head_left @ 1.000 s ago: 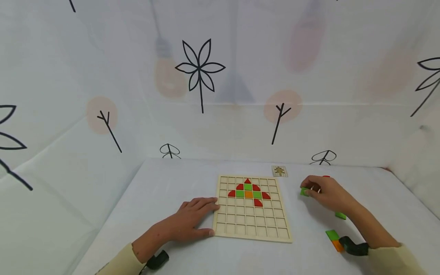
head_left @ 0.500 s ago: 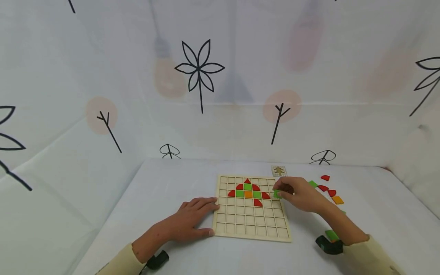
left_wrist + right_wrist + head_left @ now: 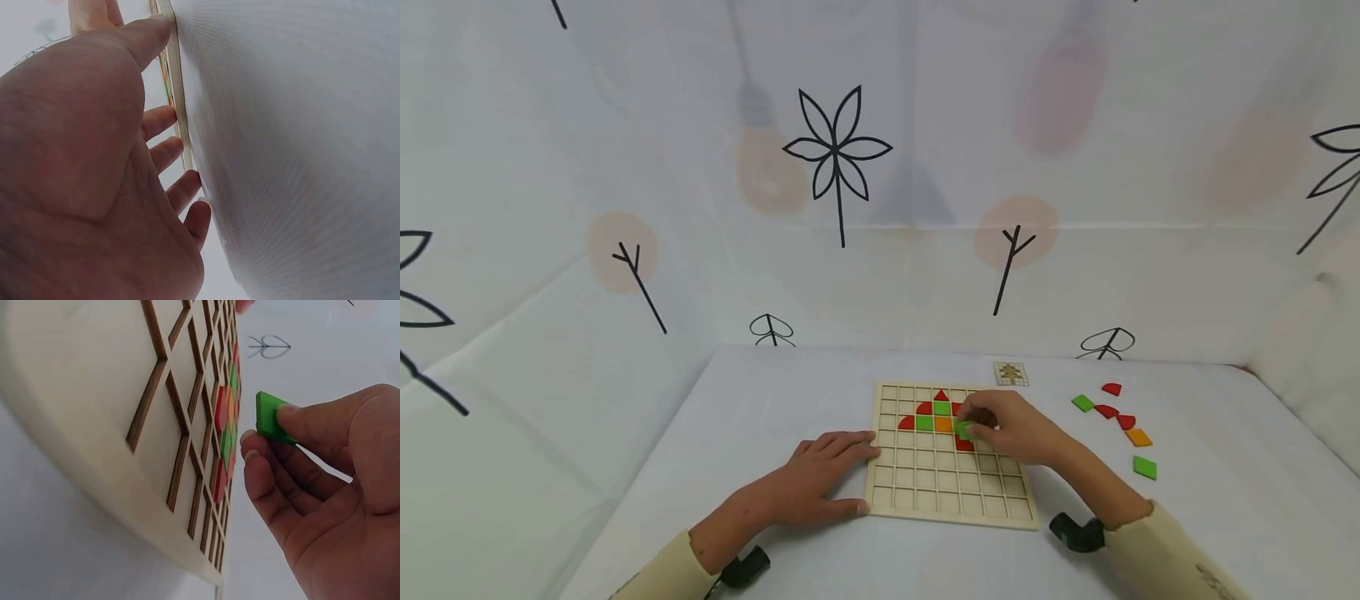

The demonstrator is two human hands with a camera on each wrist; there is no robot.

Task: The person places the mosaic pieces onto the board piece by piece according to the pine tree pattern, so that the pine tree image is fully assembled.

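fingers (image 3: 259, 478) and thumb of the right hand (image 3: 1013, 427) pinch a green tile (image 3: 273, 415), the thumb lying on its flat face. from the right wrist the tile is seen tilted up and apart from the pale grid board (image 3: 925, 482); from the head it shows over the right part of the coloured pattern, overlapping a red rounded piece (image 3: 964, 446) in view. the left hand (image 3: 823, 479) lies with its fingers extended, tips touching the left edge of the board and thumb at the near corner.

on the board, a red triangle (image 3: 941, 396) tops the pattern, with a green square (image 3: 942, 408) right below it and a red quarter-round (image 3: 924, 408) to the left of that. the next row holds another red quarter-round (image 3: 907, 423), a second green square (image 3: 924, 422) and an orange square (image 3: 943, 424); the right hand hides some of what lies further right.

loose on the white tabletop (image 3: 775, 408), right of the board, are three red pieces (image 3: 1106, 411), two green pieces (image 3: 1145, 467) and an orange piece (image 3: 1138, 437). a small card (image 3: 1011, 373) with a tree picture sits just beyond the board's far right corner. both arms wear cream sleeves (image 3: 1172, 554).
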